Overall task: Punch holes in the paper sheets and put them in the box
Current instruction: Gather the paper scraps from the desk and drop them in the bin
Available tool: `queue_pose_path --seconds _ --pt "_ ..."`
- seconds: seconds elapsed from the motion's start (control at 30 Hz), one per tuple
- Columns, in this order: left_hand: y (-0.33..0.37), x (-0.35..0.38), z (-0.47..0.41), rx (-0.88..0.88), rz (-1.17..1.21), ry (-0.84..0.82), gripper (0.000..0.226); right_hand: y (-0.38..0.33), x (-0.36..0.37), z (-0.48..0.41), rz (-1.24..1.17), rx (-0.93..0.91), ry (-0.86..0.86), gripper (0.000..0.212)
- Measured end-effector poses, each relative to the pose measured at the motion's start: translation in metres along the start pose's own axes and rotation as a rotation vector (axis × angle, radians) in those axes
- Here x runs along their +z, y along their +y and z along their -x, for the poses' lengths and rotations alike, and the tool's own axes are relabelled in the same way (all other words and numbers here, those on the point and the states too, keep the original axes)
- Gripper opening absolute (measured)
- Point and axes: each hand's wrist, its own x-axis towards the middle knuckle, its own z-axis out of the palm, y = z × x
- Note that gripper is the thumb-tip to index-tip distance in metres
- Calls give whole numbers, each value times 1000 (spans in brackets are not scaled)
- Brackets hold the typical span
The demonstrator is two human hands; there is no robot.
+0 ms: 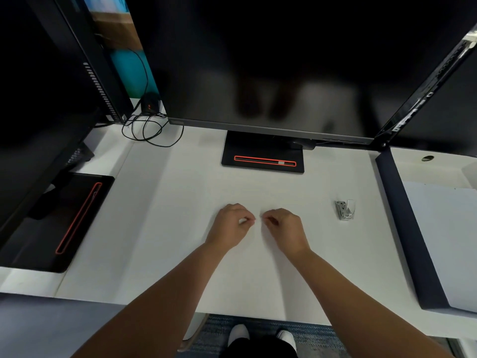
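On the white desk, both hands, left hand (pixel 229 224) and right hand (pixel 285 228), pinch a paper sheet (pixel 180 228); hole punch (pixel 345 209) waits right, ungrabbed.

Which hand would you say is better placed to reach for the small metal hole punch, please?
The right hand, probably: the small metal hole punch sits on the white desk just to its right, while the left hand lies farther away.

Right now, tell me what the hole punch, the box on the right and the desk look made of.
Hole punch: bare metal, going by its silvery shine, apparently with a clear plastic part; too small to be sure.
Box: dark navy, matte walls, likely cardboard or fabric-covered board; white paper sheets lie inside.
Desk: smooth matte white, probably laminate.
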Motion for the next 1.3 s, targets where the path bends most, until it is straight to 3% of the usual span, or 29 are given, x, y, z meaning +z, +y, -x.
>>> queue_pose_path --seconds 0.07,0.33,0.43,0.73,0.9,1.3 --pt "-5 -2 1 -27 16 31 14 5 -2 1 49 10 19 24" --pt "-5 -5 0 -63 16 38 14 -3 7 1 17 -14 -29 15" --pt "-8 -8 -1 -113 35 23 19 -11 9 2 68 -14 -42 33" --pt "-2 -11 -4 -223 138 94 23 -14 24 2 228 -88 -16 16" --pt "-1 -9 -3 -185 86 68 24 -13 27 2 287 -156 35 6" --pt "-3 -8 -4 -99 10 46 28 -5 16 -3 142 -91 11 18"
